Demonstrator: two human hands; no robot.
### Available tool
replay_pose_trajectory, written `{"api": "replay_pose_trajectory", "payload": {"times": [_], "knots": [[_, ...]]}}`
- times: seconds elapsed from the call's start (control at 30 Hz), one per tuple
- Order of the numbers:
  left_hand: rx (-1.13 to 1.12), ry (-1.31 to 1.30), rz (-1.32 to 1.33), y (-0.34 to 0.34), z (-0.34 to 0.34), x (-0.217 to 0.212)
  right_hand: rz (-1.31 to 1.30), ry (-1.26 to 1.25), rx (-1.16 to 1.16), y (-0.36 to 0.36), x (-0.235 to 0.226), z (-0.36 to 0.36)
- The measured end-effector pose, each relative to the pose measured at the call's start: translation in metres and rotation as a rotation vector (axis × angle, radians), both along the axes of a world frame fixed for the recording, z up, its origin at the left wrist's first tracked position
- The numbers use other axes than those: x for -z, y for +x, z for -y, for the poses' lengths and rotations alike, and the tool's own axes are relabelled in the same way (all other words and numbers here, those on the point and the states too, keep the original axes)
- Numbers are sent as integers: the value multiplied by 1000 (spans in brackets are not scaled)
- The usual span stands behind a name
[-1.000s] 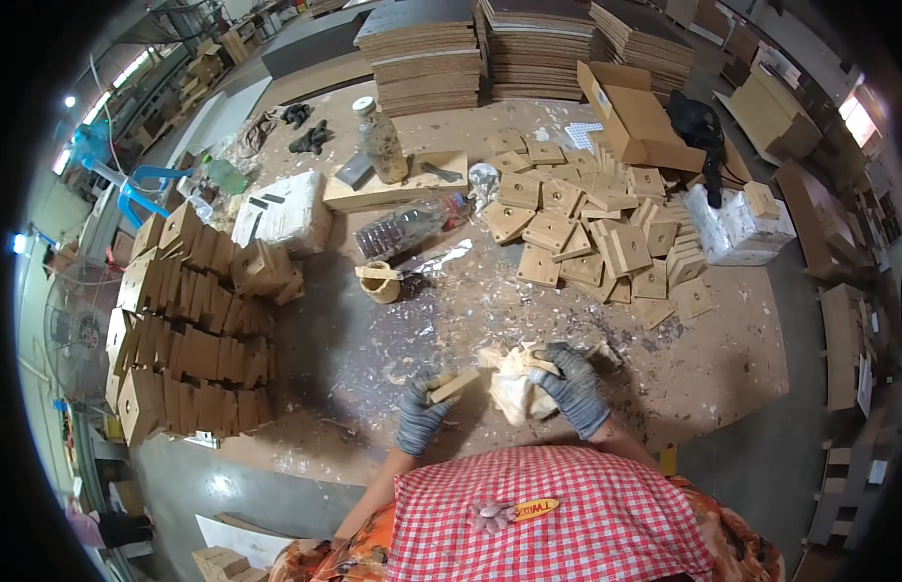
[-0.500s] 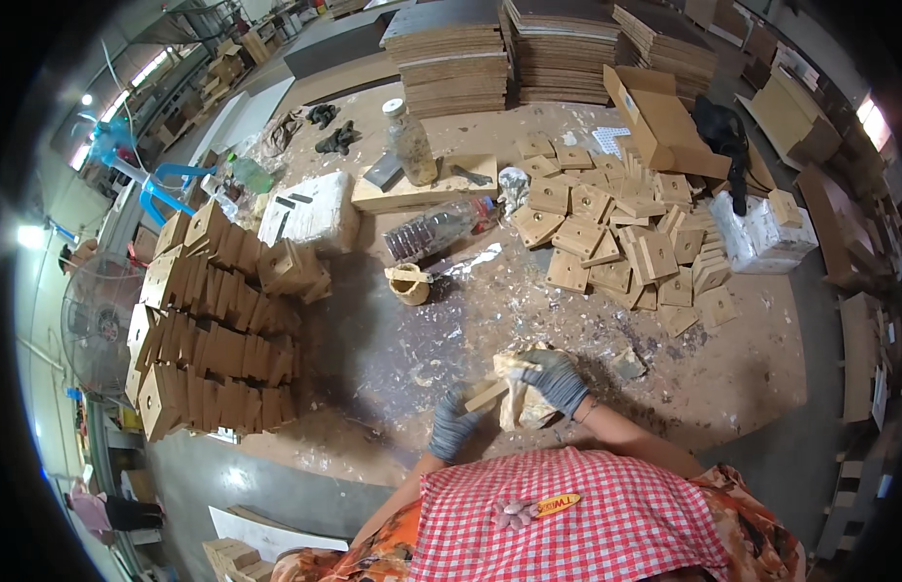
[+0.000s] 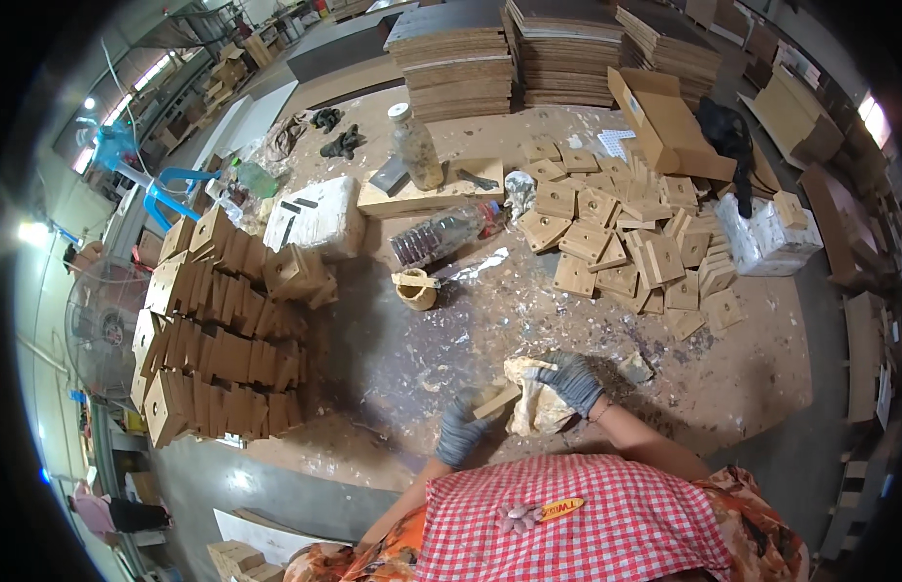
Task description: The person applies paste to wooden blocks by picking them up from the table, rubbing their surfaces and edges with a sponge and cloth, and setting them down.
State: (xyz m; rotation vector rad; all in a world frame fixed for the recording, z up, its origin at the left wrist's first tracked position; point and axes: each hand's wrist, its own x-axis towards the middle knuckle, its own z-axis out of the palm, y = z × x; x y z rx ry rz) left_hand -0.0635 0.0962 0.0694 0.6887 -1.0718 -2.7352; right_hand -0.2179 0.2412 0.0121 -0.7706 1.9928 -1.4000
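My left hand (image 3: 462,427), in a grey glove, is closed round a small wooden block (image 3: 496,402) seen on its edge. My right hand (image 3: 570,381), gloved too, grips a crumpled, stained cream rag (image 3: 535,403) just right of the block. The rag hangs down toward the front edge of the worktable (image 3: 393,383). Ahead of my hands stands a small round pot (image 3: 415,294) with a flat stick (image 3: 417,279) across its top. A loose heap of square wooden blocks with holes (image 3: 587,238) lies beyond my right hand.
Rows of stacked wooden blocks (image 3: 223,339) rise at the left. Farther back are a plastic bottle (image 3: 441,238) on its side, a jar (image 3: 414,150) and a white wrapped bundle (image 3: 315,218). An open cardboard box (image 3: 669,131) and piled boards (image 3: 451,73) occupy the far side.
The rag and the wooden block have drawn slightly apart. The block shows more clearly in my left hand, and my right hand still holds the rag. The whole view has shifted a little.
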Motion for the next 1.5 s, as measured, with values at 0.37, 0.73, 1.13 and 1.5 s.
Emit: {"api": "replay_pose_trajectory", "payload": {"times": [0.37, 0.73, 1.13, 1.5], "knots": [[60, 7, -113, 2, 4, -5, 51, 303, -85, 6, -73, 9], [50, -1309, -167, 11, 24, 44, 180, 53, 119, -8, -22, -15], [-122, -1902, -475, -16, 28, -23, 154, 85, 82, 15, -97, -32], [-77, -1735, -621, -11, 28, -19, 304, -92, 201, 16, -89, -32]]}}
